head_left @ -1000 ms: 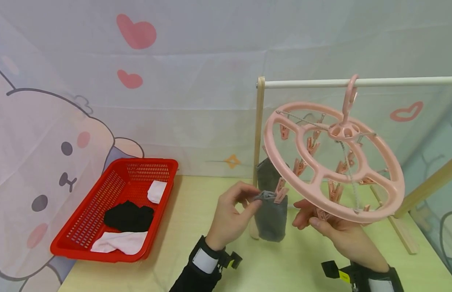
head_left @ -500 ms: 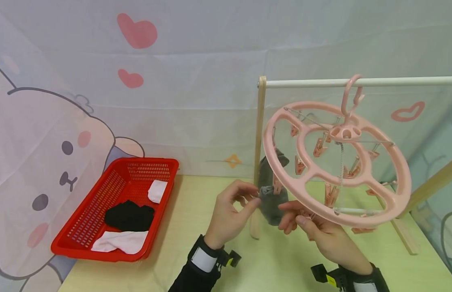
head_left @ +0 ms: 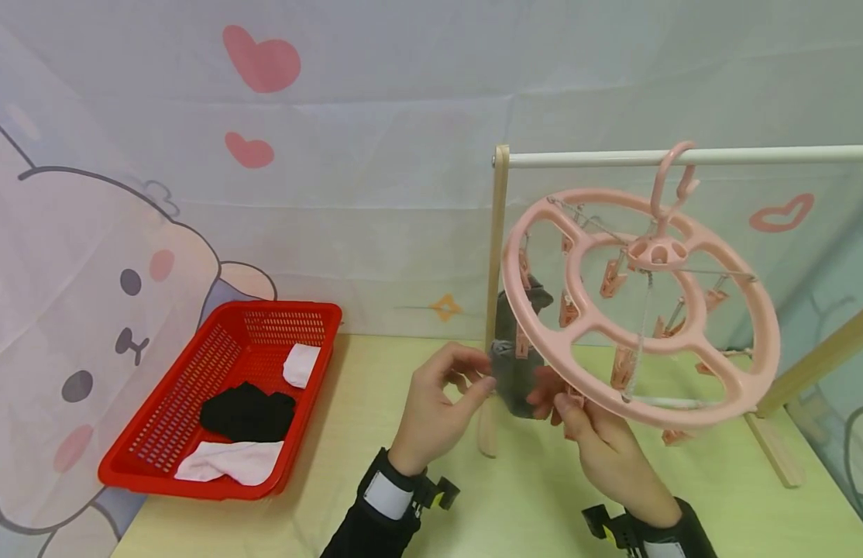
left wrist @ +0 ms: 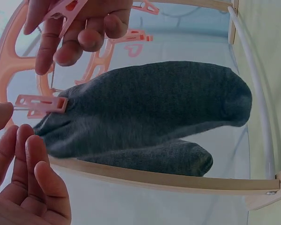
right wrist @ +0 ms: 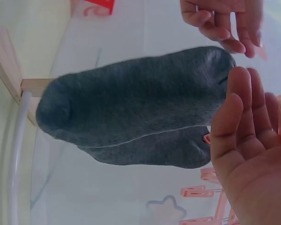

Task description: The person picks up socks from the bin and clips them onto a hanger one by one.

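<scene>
Two grey socks hang from a round pink clip hanger (head_left: 745,310). The nearer sock (left wrist: 154,103) is held at its cuff by a pink clothespin (left wrist: 42,105); the other sock (left wrist: 173,159) shows behind it. My left hand (head_left: 434,411) is beside the nearer sock's cuff, thumb and fingers loosely bent and apart, holding nothing. Close to the sock's right side, my right hand (head_left: 606,449) pinches another clothespin (head_left: 575,397) below the hanger's rim. In the left wrist view, that clothespin (left wrist: 68,11) overlaps the right fingers.
The hanger's hook (head_left: 672,182) is over a white rail (head_left: 585,160) on a wooden stand (head_left: 500,232). At left stands a red basket (head_left: 125,465) with a black cloth (head_left: 246,415) and white pieces (head_left: 229,463) (head_left: 301,366). Several clothespins dangle inside the hanger.
My left hand has let go of the nearer sock's cuff. My right hand has moved left with its clothespin, the hanger has turned, and the socks have swung round.
</scene>
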A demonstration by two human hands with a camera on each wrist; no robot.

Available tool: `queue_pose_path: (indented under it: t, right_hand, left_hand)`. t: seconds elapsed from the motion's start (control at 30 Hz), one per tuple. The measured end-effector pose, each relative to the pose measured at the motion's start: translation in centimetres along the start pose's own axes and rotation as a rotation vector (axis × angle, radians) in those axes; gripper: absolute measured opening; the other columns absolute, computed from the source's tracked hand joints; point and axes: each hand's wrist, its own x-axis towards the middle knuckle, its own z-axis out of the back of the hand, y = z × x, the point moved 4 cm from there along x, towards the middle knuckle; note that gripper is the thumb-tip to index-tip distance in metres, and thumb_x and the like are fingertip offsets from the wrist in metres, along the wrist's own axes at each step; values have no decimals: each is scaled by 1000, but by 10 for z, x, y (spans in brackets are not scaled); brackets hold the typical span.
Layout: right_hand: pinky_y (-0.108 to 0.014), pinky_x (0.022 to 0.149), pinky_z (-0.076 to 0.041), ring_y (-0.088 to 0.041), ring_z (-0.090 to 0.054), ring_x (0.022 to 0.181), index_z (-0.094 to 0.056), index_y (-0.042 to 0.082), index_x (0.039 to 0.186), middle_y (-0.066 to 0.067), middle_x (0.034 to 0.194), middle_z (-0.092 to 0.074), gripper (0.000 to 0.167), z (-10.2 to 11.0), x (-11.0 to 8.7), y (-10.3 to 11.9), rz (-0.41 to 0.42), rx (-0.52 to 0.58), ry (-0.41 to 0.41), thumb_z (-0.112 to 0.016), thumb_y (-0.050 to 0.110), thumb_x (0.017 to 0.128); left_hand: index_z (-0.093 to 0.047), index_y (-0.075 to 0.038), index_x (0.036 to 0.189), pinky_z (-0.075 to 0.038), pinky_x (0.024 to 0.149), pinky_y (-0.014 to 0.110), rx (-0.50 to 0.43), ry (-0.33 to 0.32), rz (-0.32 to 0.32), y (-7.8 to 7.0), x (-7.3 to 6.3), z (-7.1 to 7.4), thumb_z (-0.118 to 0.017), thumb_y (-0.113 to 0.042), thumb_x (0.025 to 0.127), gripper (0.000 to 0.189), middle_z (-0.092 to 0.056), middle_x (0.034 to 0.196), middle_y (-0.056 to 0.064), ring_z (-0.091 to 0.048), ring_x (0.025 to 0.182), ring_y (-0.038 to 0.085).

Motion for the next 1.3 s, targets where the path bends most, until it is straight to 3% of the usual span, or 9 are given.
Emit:
queue_pose_path:
  t: [0.2,0.33,0.4,0.5,0.57,0.63,0.8,1.03,1.3]
  right_hand:
    - [-24,71,-36,-7,-53,97,-52,-7,135,4,117,-56,39,-6,-3,-1,92,50,-93,-30,-15,103]
    - [-13,93,-38,-1,-49,136,-51,-5,136,5,135,-51,51,-8,-5,-2,120,56,-96,-27,-23,94]
    - [-13,96,-34,-1,-42,142,-47,-9,138,3,141,-49,54,-8,-4,-1,126,68,-75,-26,-25,92]
    - [-20,81,-33,0,-51,110,-46,-8,139,7,116,-47,52,-8,-1,0,109,32,-61,-29,-25,93]
    - [-25,72,-29,-4,-38,83,-47,-7,134,6,99,-40,44,-7,1,0,104,-22,-64,-34,-23,96]
    - [-26,66,-29,-8,-30,72,-49,-3,122,4,88,-28,32,-6,2,1,86,-78,-73,-40,-21,97]
    - [-25,64,-35,-7,-37,70,-41,0,102,-1,88,-39,25,-3,4,-1,117,-132,-110,-51,-22,94]
    - [-23,64,-42,-8,-52,77,-47,-10,131,-12,106,-61,50,-3,5,-3,207,-97,-173,-56,-29,85]
    - [-22,62,-41,-6,-51,75,-47,-6,139,-12,107,-66,60,-3,4,-5,142,-101,-199,-60,-29,84]
  left_hand:
    - [-68,-8,111,-53,72,24,3,2,6,0,-1,0,-74,-6,93,19,-72,102,7,-67,88,14]
    - [-68,-8,111,-53,72,24,0,1,2,0,-1,1,-74,-5,93,19,-72,103,8,-67,88,14]
    - [-68,-8,111,-53,72,24,-1,3,-2,0,0,1,-73,-5,93,19,-72,103,9,-68,88,15]
    - [-68,-8,111,-54,72,24,2,5,-6,0,0,1,-73,-4,93,19,-72,102,9,-68,88,15]
    - [-68,-8,111,-54,72,24,4,6,-5,0,0,1,-73,-4,93,19,-72,102,8,-68,88,15]
    - [-68,-9,111,-54,72,24,5,7,-1,1,0,1,-73,-5,93,19,-72,102,8,-67,88,15]
    - [-68,-9,111,-53,72,24,-2,10,6,2,0,0,-73,-6,94,18,-72,101,8,-67,88,15]
    - [-68,-7,110,-53,72,24,-15,16,17,1,-1,-2,-73,-6,94,18,-71,100,9,-67,88,15]
    - [-68,-9,112,-53,73,25,15,12,35,3,0,7,-72,-8,95,18,-72,104,9,-67,89,14]
